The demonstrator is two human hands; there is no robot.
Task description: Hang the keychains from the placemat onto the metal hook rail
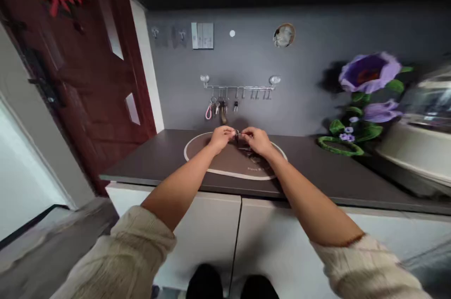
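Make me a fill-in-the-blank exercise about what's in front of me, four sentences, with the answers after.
The left hand and right hand hold a small metal item above a brown ____ with a pale border.
The looped strap hanging from the hook rail is ____.
The biggest flower above the counter is ____.
The door is on the ____ side of the picture.

Missing words: mat; pink; purple; left

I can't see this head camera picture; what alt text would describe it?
Two bare hands, left and right, hold a small item between them over a brown mat on a dark counter. Keys hang from a wall rail; purple flowers stand right.
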